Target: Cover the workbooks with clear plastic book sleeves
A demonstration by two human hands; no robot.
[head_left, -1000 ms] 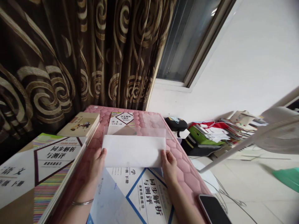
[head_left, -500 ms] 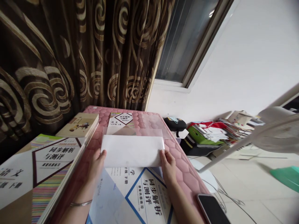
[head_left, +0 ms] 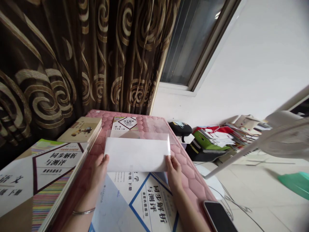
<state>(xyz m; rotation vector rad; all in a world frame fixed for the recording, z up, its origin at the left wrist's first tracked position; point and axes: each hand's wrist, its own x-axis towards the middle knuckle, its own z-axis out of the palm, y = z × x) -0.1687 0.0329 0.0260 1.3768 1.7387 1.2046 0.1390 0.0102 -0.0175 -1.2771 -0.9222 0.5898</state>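
Observation:
A white sheet [head_left: 137,154] with a clear plastic layer [head_left: 156,136] showing past its far edge is held level between my two hands. My left hand [head_left: 100,167] pinches its left edge, and my right hand [head_left: 173,170] pinches the right edge. Beneath them lies a blue and white workbook [head_left: 149,199], its far part hidden by the sheet. Beyond the sheet is a smaller-looking workbook [head_left: 125,123] on the pink quilted surface [head_left: 190,174], beside another clear sheet [head_left: 156,124].
Stacked workbooks [head_left: 58,161] and a beige book [head_left: 83,127] lie at the left. A phone [head_left: 219,216] rests near the right edge. Beyond stand a white fan [head_left: 285,135], piled papers [head_left: 219,137] and a dark patterned curtain [head_left: 96,58].
The white sheet has shifted very slightly away from me, and its clear layer stands out a little more at the far edge. Both hands keep their hold.

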